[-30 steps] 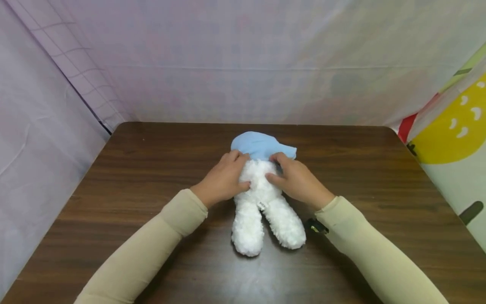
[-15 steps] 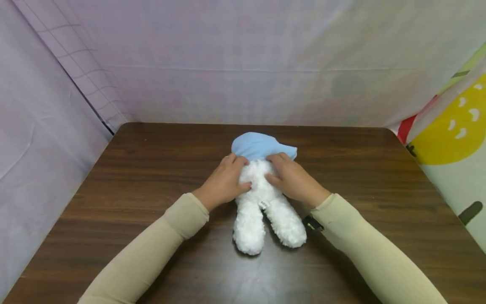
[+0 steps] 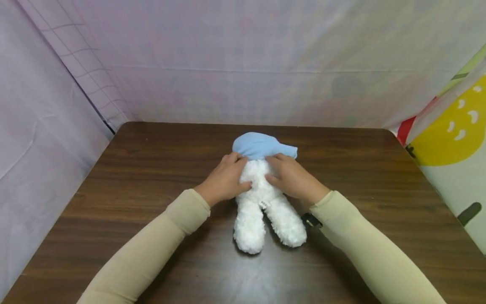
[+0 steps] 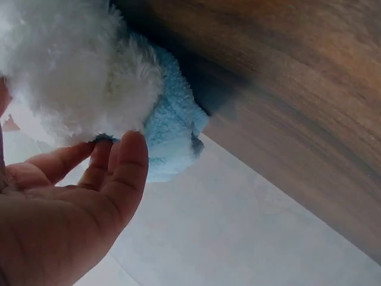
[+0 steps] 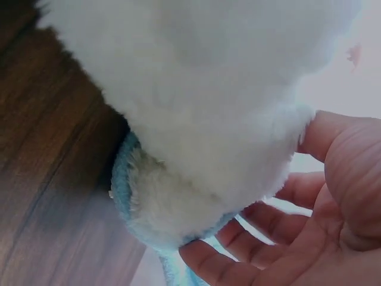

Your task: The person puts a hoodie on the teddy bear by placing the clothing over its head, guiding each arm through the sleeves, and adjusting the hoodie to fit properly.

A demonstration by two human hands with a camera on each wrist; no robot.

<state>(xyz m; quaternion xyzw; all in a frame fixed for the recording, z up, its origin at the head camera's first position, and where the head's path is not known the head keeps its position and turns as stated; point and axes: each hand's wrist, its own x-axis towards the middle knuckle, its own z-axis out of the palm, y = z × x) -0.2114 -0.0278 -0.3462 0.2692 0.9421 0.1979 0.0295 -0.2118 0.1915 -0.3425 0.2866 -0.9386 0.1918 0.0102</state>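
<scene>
Plush toy [image 3: 259, 192], fluffy white, with perhaps a light-blue cap [image 3: 255, 145]

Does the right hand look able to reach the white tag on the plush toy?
Probably yes: nothing covers the white tag, though the right hand may have to release the plush toy.

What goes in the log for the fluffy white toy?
left hand: grips fluffy white plush toy | right hand: grips opposite side | light-blue fabric: at toy's far end | brown wood-grain table: under toy
</scene>
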